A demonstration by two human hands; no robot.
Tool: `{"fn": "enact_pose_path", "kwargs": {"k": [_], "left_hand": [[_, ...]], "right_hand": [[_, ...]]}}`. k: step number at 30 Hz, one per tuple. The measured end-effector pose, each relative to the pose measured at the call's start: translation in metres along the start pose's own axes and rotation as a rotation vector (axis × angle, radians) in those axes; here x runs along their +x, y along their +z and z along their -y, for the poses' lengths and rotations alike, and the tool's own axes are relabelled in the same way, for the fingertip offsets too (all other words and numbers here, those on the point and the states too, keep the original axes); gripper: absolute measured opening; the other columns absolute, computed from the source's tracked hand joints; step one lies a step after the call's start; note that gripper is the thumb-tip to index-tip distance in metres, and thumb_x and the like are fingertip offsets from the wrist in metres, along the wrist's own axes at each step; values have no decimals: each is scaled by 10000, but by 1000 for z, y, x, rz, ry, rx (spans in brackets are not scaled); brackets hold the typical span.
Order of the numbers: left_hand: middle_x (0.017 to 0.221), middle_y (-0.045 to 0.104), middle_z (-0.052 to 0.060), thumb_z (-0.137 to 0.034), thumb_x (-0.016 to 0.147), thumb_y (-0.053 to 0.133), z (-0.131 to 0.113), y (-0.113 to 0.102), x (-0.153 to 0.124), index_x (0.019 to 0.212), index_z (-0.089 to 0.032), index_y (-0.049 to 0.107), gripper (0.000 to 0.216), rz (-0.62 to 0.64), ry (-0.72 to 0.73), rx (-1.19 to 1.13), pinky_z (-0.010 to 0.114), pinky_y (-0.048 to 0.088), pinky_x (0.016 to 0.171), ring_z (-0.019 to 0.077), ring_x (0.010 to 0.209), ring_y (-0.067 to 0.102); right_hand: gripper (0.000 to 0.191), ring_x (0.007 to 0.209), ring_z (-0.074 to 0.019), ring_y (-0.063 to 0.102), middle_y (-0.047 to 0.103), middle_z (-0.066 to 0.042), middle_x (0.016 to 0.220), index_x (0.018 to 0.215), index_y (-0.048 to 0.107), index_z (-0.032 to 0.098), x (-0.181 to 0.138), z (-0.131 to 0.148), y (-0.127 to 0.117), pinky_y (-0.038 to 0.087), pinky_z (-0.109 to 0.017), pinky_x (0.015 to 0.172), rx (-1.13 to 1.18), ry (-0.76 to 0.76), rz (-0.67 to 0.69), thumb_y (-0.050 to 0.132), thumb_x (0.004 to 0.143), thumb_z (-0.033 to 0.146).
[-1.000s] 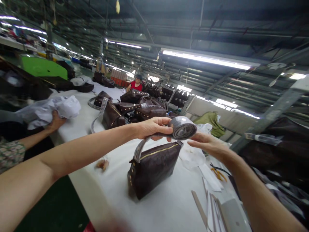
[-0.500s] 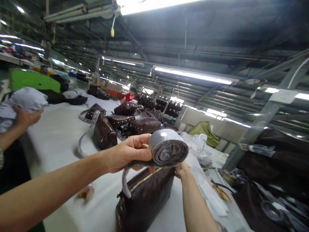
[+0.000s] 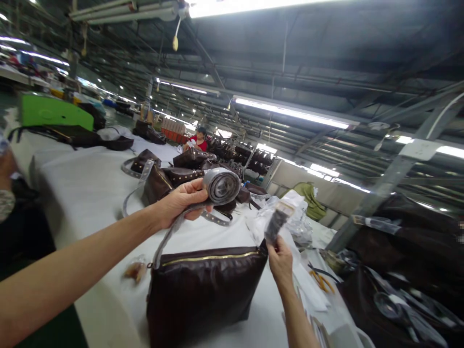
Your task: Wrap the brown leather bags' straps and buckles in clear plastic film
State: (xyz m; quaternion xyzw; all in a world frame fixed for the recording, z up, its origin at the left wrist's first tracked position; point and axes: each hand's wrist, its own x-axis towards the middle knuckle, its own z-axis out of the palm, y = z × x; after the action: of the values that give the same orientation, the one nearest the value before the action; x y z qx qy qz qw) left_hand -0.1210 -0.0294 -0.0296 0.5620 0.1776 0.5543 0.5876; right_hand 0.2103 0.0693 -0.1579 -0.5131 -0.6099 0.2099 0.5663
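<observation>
A dark brown leather handbag (image 3: 205,295) stands upright on the white-covered counter (image 3: 89,179), directly below both hands, its gold zipper (image 3: 213,257) uppermost and drawn across. The left hand (image 3: 186,203) is closed on a film-wrapped, coiled strap (image 3: 222,186), thumb against fingers; that pinch probably keeps the roll from springing open, while the loose length runs down to the bag's left end. The right hand (image 3: 281,261) grips a short strap (image 3: 277,222) at the opposite end, its tip raised and blurred, so whether it carries a buckle I cannot tell. Holding both straps up leaves the zipper exposed, and the bag's own base seems to bear its weight. Beyond the coil, a heap of studded handbags (image 3: 184,176) crowds the counter and limits room ahead. To the right, crumpled clear plastic bags (image 3: 300,220) and an orange-handled tool, perhaps scissors (image 3: 322,281), lie near the right forearm, likely to hinder a sideways sweep. A co-worker in red (image 3: 200,142) is farther back.
</observation>
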Motion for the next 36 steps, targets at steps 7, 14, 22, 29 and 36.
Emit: {"fn": "enact_pose_path", "kwargs": {"k": [7, 14, 22, 29, 36], "left_hand": [[629, 641, 9, -422, 676, 807, 5, 7, 3, 863, -168, 538, 414, 60, -6, 17, 142, 212, 317, 20, 313, 356], [632, 637, 3, -466, 661, 806, 28, 31, 2, 893, -178, 528, 463, 153, -145, 34, 151, 192, 317, 23, 322, 345], [635, 619, -10, -494, 632, 813, 45, 42, 1, 872, -184, 518, 490, 181, -243, 75, 162, 166, 337, 18, 334, 311], [621, 610, -15, -497, 610, 823, 56, 50, -6, 857, -180, 515, 507, 214, -351, 103, 169, 161, 350, 19, 337, 304], [658, 607, -16, -491, 609, 825, 61, 44, -4, 903, -186, 545, 508, 196, -402, 96, 175, 149, 372, 16, 359, 294]], "right_hand": [[466, 1008, -245, 588, 680, -76, 1079, 1165, 630, 220, -41, 2, -29, 471, -427, 912, -569, -557, 143, 374, 789, 118], [443, 1071, -279, 565, 663, -79, 1090, 1136, 627, 207, -78, 45, -36, 405, -476, 988, -879, -723, 325, 495, 724, 111], [390, 1039, -261, 620, 690, -110, 1087, 1121, 578, 182, -98, 47, -13, 382, -450, 1030, -858, -942, 275, 458, 768, 67], [261, 772, -238, 614, 667, -93, 837, 966, 556, 197, -103, 57, -4, 465, -338, 725, -909, -861, 109, 412, 798, 57], [243, 819, -257, 629, 675, -114, 901, 1022, 539, 205, -111, 50, -7, 475, -364, 741, -605, -698, 39, 360, 863, 168]]}}
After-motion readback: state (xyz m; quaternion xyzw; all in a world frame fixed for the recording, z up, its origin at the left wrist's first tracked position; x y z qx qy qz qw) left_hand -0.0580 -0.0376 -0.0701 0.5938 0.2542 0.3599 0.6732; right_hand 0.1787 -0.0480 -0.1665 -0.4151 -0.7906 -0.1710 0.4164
